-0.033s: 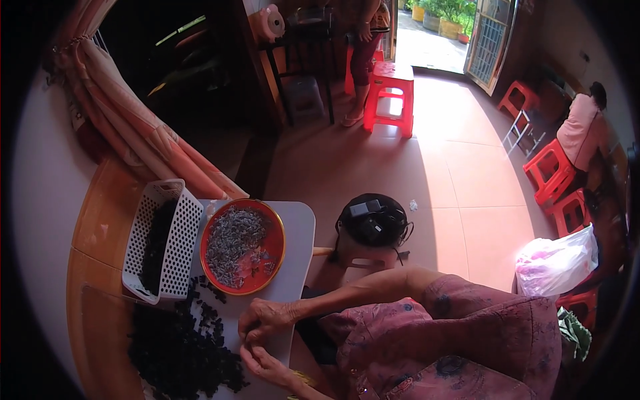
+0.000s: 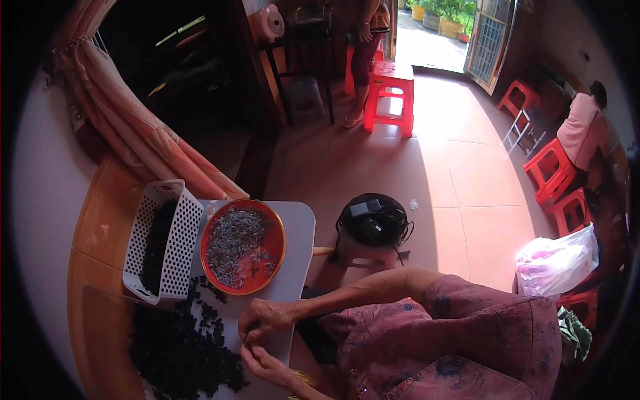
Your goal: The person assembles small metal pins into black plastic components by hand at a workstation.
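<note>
Both your hands, left (image 2: 265,363) and right (image 2: 267,319), pinch one small dark piece; the nearby pile (image 2: 180,347) could scatter if nudged.

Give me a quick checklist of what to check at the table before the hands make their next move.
1. Both hands together at the table edge, right hand above left hand: ok.
2. Small piece pinched between the fingers: cannot tell.
3. Dark pile beside the hands: ok.
4. Red round tray holding greyish bits, bare patches showing: ok.
5. White perforated basket sitting tilted beside the tray: ok.
</note>
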Demonstrator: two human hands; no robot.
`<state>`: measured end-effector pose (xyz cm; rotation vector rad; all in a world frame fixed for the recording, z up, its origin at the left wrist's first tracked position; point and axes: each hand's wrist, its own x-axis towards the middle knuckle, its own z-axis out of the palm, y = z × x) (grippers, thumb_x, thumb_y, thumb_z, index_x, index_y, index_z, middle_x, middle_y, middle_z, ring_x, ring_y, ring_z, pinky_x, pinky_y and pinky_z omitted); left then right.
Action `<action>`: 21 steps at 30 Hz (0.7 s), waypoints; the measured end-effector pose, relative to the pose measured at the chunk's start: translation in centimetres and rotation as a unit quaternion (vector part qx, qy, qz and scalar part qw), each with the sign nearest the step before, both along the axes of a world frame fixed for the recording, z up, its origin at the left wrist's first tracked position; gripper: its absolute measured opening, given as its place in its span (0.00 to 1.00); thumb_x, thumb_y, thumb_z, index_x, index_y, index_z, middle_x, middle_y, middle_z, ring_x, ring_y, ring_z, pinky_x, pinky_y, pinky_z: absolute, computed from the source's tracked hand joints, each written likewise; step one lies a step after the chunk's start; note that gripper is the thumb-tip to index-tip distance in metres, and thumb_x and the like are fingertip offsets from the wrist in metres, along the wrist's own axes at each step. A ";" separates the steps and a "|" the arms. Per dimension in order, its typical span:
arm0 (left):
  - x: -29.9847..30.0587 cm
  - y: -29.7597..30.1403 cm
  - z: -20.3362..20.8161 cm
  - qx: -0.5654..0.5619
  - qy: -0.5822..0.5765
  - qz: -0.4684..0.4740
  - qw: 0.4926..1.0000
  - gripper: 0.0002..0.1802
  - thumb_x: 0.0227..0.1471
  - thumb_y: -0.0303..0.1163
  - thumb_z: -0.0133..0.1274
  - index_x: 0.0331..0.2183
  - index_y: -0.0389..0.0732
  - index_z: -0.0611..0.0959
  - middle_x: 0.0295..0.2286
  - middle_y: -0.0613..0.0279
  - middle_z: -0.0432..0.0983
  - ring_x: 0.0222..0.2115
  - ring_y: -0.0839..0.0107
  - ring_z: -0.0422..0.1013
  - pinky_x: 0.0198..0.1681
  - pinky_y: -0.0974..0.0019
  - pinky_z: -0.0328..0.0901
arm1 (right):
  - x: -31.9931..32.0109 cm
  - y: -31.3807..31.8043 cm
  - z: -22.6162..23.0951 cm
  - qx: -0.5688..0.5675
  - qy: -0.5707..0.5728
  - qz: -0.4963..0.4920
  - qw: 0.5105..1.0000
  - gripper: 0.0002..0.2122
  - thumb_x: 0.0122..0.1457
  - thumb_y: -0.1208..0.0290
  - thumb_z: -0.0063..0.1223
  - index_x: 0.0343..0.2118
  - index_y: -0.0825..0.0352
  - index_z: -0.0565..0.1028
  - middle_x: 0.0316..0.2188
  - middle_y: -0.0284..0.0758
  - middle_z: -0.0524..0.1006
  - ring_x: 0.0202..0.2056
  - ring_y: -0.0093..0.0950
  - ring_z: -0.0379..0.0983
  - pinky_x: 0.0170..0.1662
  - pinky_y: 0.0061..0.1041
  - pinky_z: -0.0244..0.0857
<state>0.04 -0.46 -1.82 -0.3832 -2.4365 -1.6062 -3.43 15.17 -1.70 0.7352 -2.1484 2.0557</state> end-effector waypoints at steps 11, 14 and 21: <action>-0.2 -0.4 -0.5 -0.049 0.003 -0.007 0.999 0.17 0.57 0.31 0.38 0.42 0.30 0.74 0.34 0.48 0.75 0.34 0.62 0.74 0.43 0.65 0.68 | -0.1 -0.2 -0.5 -0.001 0.057 -0.017 0.998 0.07 0.50 0.72 0.54 0.29 0.71 0.75 0.25 0.38 0.76 0.29 0.32 0.74 0.33 0.27 0.67; -0.3 -0.5 -0.3 -0.063 0.000 -0.011 0.998 0.18 0.56 0.33 0.38 0.41 0.31 0.75 0.33 0.48 0.75 0.34 0.62 0.74 0.42 0.65 0.68 | -0.1 -0.2 -0.4 -0.004 0.030 -0.017 0.999 0.07 0.50 0.73 0.54 0.29 0.71 0.75 0.25 0.38 0.76 0.29 0.31 0.74 0.33 0.27 0.67; -0.4 -0.2 -1.2 -0.028 0.036 0.001 0.999 0.14 0.55 0.33 0.43 0.34 0.29 0.74 0.25 0.51 0.71 0.27 0.64 0.68 0.34 0.64 0.65 | 0.2 0.2 -0.3 -0.001 0.046 -0.023 0.999 0.06 0.51 0.73 0.53 0.28 0.71 0.75 0.24 0.38 0.75 0.28 0.31 0.74 0.32 0.27 0.66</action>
